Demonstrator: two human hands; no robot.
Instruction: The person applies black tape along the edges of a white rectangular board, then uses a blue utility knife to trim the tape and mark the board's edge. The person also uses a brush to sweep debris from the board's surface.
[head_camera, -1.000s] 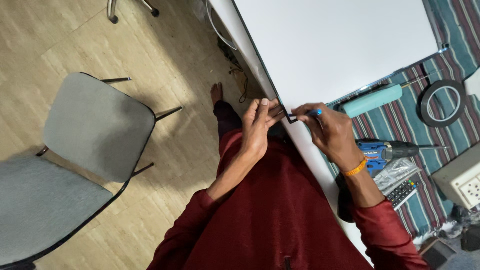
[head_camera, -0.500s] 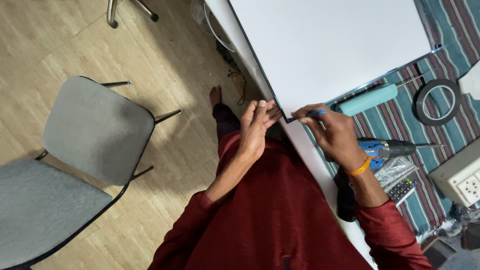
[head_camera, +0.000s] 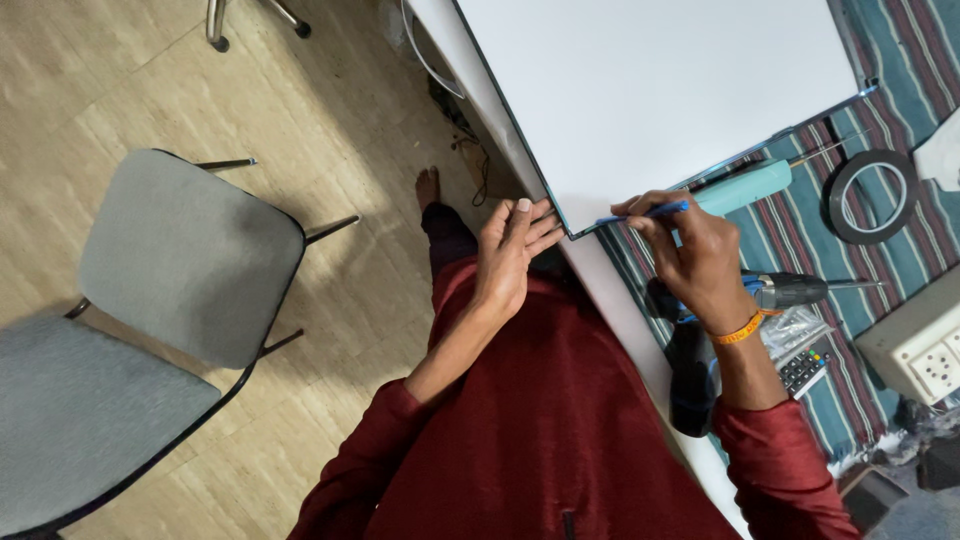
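1 white flat panel (head_camera: 650, 90) fills the upper centre of the frame, its near corner at mid-frame. The right hand (head_camera: 690, 255) pinches 1 thin blue pry tool (head_camera: 645, 212), long axis running left toward that corner. The left hand (head_camera: 512, 250), fingers extended and together, holds nothing and rests just left of the corner. At right: 1 tape roll (head_camera: 872, 196), 1 teal cylinder (head_camera: 745, 187), 1 power screwdriver (head_camera: 790, 290).

- A flat panel (head_camera: 650, 90) lies on the worktop (head_camera: 600, 290), its corner between the two hands.
- A power drill (head_camera: 770, 292) lies just beyond the right hand (head_camera: 690, 255).
- A tape roll (head_camera: 872, 197) lies farther right.
- A chair (head_camera: 150, 330) stands on the floor, left of the left hand (head_camera: 510, 255).
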